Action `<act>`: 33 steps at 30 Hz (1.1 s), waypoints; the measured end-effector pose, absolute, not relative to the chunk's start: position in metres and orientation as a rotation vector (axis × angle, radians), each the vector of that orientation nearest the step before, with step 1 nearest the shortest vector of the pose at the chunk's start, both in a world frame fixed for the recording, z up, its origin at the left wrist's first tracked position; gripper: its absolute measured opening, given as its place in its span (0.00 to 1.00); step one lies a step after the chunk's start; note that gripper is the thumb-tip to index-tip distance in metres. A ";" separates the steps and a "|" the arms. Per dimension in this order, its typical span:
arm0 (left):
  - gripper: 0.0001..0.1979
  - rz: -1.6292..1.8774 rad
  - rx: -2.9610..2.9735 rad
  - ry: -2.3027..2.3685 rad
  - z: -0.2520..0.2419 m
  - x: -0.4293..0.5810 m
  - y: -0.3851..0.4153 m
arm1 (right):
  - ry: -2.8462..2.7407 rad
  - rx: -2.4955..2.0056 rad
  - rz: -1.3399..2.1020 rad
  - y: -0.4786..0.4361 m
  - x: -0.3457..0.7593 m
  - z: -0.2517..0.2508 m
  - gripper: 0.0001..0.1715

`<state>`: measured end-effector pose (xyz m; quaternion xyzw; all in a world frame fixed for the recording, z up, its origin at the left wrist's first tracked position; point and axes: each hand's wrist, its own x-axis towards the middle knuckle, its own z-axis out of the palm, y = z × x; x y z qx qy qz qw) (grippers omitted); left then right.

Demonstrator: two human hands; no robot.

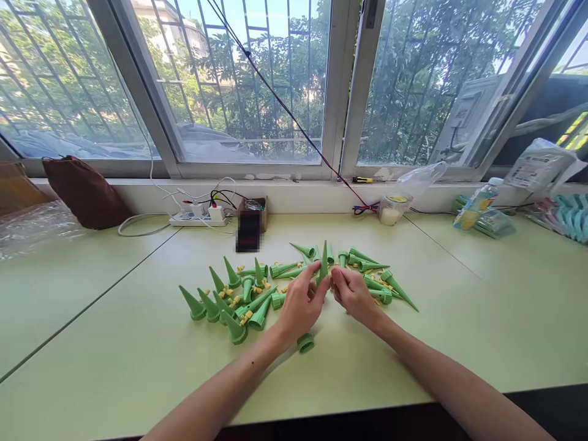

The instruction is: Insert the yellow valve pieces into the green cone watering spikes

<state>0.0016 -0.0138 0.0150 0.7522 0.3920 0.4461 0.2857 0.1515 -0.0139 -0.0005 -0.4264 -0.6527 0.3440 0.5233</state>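
Observation:
My left hand [301,303] is closed around a green plastic watering spike [324,260], its tip pointing up. Right beside it, my right hand [353,294] has its fingers pinched together; whatever they grip is hidden. Loose green spikes [190,304] stand and lie on both sides of my hands, some with ring-like caps at the wide end. Small yellow valve-like pieces [245,318] are scattered among them. A separate green ring cap [305,343] lies just below my left wrist.
Everything rests on a pale green table [114,343]. At the back are a power strip [197,217] with cables, a small box [264,211], a blurred dark rectangle [248,231], a jar [390,211] and a bottle [478,205]. A brown bag [85,193] sits far left.

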 end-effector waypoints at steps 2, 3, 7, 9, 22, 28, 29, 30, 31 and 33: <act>0.13 1.225 2.025 1.053 0.016 0.002 -0.013 | -1.568 -1.027 0.805 -0.014 0.152 0.000 0.26; 0.12 1.244 2.039 1.048 0.016 0.002 -0.012 | -1.571 -1.028 0.797 -0.014 0.152 -0.001 0.26; 0.10 1.291 2.073 1.027 0.015 0.001 -0.010 | -1.586 -1.024 0.780 -0.014 0.153 -0.001 0.26; 0.10 1.304 2.060 1.005 0.014 0.000 -0.009 | -1.593 -1.026 0.773 -0.014 0.153 -0.001 0.26; 0.11 1.365 2.044 0.915 0.010 -0.001 -0.007 | -1.616 -1.039 0.776 -0.014 0.153 -0.002 0.26; 0.13 1.353 2.063 0.911 0.009 0.000 -0.010 | -1.643 -1.038 0.756 -0.016 0.153 0.001 0.25; 0.13 1.359 2.067 0.912 0.009 0.000 -0.010 | -1.645 -1.038 0.752 -0.016 0.153 0.002 0.25; 0.13 1.369 2.069 0.910 0.008 0.000 -0.010 | -1.647 -1.038 0.749 -0.016 0.153 0.002 0.25; 0.13 1.380 2.068 0.909 0.007 0.000 -0.010 | -1.648 -1.038 0.746 -0.016 0.153 0.003 0.25; 0.12 1.398 2.056 0.905 0.007 0.000 -0.010 | -1.650 -1.038 0.743 -0.017 0.153 0.003 0.25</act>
